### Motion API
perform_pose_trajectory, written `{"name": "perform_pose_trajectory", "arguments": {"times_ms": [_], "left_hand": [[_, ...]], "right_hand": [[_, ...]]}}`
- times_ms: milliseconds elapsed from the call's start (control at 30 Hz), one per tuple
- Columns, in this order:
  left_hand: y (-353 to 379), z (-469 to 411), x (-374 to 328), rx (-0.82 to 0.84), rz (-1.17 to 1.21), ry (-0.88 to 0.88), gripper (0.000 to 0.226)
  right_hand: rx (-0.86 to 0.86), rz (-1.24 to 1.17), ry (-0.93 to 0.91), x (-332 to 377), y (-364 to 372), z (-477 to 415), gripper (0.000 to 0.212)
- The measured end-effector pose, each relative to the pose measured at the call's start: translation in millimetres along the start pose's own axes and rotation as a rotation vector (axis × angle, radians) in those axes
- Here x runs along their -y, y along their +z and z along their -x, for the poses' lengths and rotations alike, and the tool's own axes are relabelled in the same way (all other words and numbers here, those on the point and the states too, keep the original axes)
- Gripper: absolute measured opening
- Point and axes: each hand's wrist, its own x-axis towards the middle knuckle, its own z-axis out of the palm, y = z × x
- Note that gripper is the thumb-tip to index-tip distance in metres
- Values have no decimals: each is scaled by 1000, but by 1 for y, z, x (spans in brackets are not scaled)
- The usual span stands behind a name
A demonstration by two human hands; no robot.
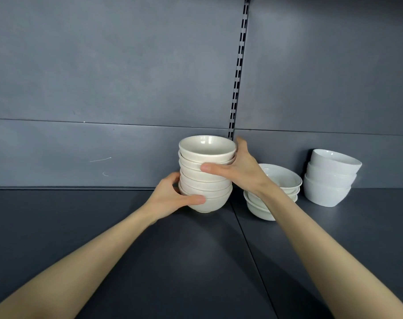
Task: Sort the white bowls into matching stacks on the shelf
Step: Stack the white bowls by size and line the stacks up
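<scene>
A tall stack of several cream bowls stands on the dark shelf near the back wall, leaning a little. My left hand grips the lowest bowls from the left, thumb across the front. My right hand holds the upper part of the stack from the right, thumb on the front and fingers behind. To the right sits a lower stack of wide white bowls, partly hidden by my right wrist. Further right stands a stack of three deep white bowls.
A grey back panel rises behind the shelf, with a slotted metal upright just behind the cream stack. A seam runs across the shelf surface below the stack.
</scene>
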Motion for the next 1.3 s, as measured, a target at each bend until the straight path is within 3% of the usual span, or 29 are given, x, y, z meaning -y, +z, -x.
{"name": "perform_pose_trajectory", "arguments": {"times_ms": [200, 367, 467, 533, 667, 900, 1067, 1133, 1233, 1300], "left_hand": [[-13, 4, 4, 46, 19, -10, 70], [-16, 3, 8, 127, 41, -69, 99], [-11, 4, 9, 201, 54, -56, 105], [-7, 6, 7, 211, 55, -29, 102], [-2, 10, 0, 159, 90, 37, 72], [-7, 24, -14, 106, 129, 23, 64], [-16, 51, -31, 39, 125, 25, 66], [-19, 66, -38, 14, 113, 27, 70], [-19, 95, -50, -34, 97, 29, 72], [-18, 118, -57, -59, 80, 34, 66]], "right_hand": [[86, -121, 28, -1, 4, 1, 121], [107, -214, 45, -10, 8, 3, 115], [134, -242, 74, -11, 10, 5, 110], [153, -278, 102, -10, 13, 11, 94], [129, -318, 89, -10, 17, 18, 66], [86, -316, 63, 4, 18, 29, 55], [188, -306, -14, 28, 9, 48, 41], [233, -299, -44, 35, 6, 57, 49], [234, -295, -15, 45, 8, 74, 85], [257, -298, -18, 51, 10, 88, 94]]}}
